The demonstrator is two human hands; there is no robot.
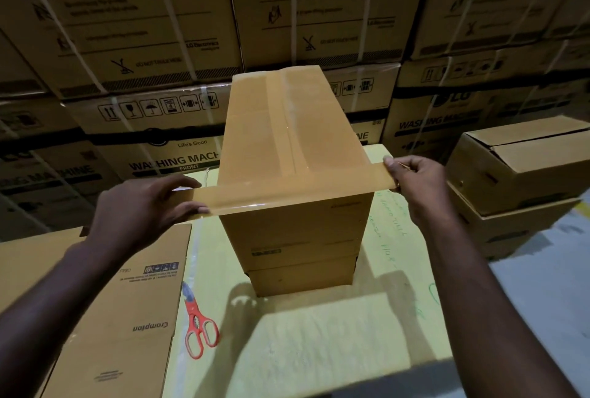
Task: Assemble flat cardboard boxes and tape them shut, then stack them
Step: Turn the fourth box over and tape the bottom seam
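Now my left hand [143, 206] and my right hand [418, 187] each pinch one end of a tape strip [287, 188], stretched across the near top edge of the box [297, 129]. The long seam is taped already (shiny brown). The tall box stands mid-table [319, 334]; pressing down and stacking are left, I think.

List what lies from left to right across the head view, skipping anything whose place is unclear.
flat carton → scissors → taped box → right hand → stack of boxes
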